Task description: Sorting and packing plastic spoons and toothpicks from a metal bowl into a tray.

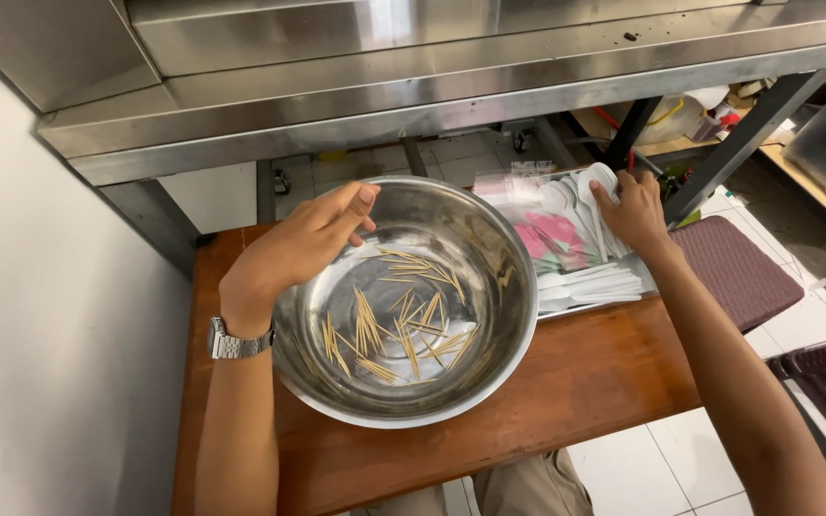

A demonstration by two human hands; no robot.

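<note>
Even, bright daylight is seen throughout, with soft shadows cast under the forearms. Glare is thrown off the round stainless-steel bowl (pixel 489 315) and the brushed-steel shelf (pixel 451 86) above. Straight edges are bent near the frame borders.

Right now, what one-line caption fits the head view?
Left hand over a steel bowl of toothpicks; right hand on white plastic spoons in a tray.

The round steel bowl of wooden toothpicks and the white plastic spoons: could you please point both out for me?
Round steel bowl (pixel 504 330): head view, bare inner wall on its right side.
Wooden toothpicks (pixel 403 330): head view, middle of the pile.
White plastic spoons (pixel 566 199): head view, one spoon's bowl.
</note>
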